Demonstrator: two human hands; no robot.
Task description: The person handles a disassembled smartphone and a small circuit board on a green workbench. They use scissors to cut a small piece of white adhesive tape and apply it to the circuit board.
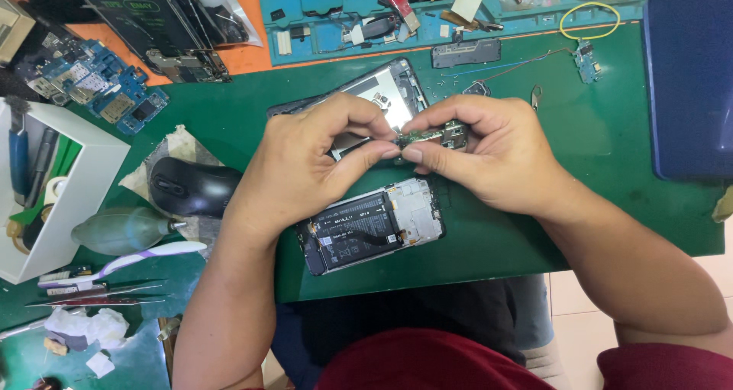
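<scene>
Both hands met above the green mat (595,146). The left hand (305,165) and right hand (489,153) pinched a small circuit board (427,136) between fingertips, perhaps with attached connector. An opened phone (370,226) lay just below them.

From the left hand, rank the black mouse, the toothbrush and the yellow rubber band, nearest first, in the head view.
From the left hand:
1. Black mouse, just to its left.
2. Toothbrush, lower left, by the tweezers.
3. Yellow rubber band, far upper right.
</scene>
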